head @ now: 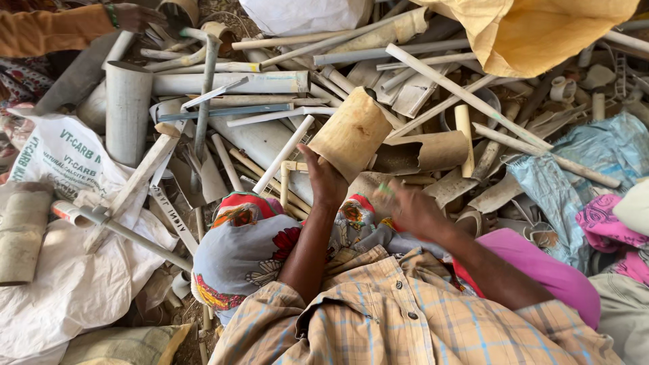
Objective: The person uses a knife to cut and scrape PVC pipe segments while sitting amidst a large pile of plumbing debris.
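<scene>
The left hand (323, 177) is closing around the lower end of a short, tan, dirt-stained pipe section (351, 132), thumb and fingers wrapped on its rim, and is holding it up tilted above the heap of pipe scrap (270, 115). The right hand (412, 208) is hanging just beside and below that pipe section, blurred by motion; its fingers are looking loosely curled, something small and greenish is showing near them, and whether it is gripping anything cannot be told. Both forearms are coming out of rolled checked sleeves (405, 318) over a patterned cloth (250, 243) at the lap.

At the left, a white woven sack (67, 270) with dark green printing on its upper part is lying flat under a few pipes, with a tan tube (23, 233) resting on its edge. At the top right a yellow sack (541, 34) is hanging over the heap, and a white bag (304, 15) is sitting at the top centre. A pale blue crumpled sack (574, 182) is lying at the right, beside pink cloth (608, 226). At the top left another person's hand (135, 15), in an orange sleeve, is reaching into the pipes.
</scene>
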